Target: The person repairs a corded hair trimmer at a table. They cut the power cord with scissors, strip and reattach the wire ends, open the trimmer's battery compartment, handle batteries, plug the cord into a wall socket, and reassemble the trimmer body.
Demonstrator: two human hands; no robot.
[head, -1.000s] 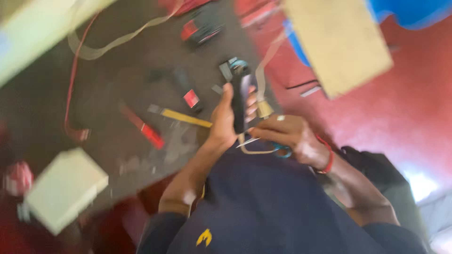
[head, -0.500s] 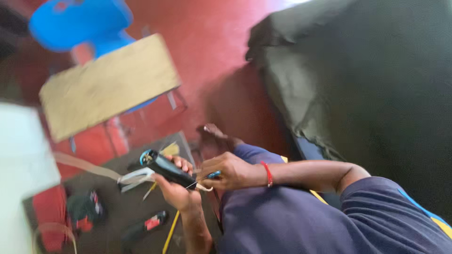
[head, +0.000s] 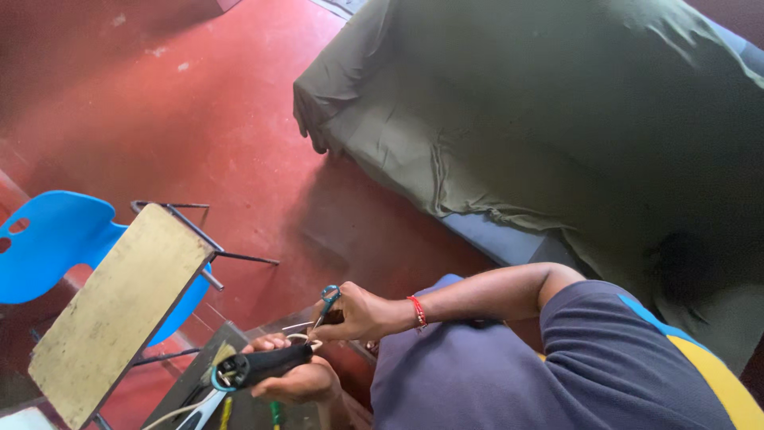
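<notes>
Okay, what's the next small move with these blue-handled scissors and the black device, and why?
Probably ease the right hand down so the blue-handled scissors reach the thin pale wire looping off the black oblong device the left hand grips. The scissors sit just above that wire; whether the blades touch it is unclear.

Left hand (head: pixel 298 381) palm up, fingers curled closed; right hand (head: pixel 354 312) seemingly pinched shut, forearm reaching across
</notes>
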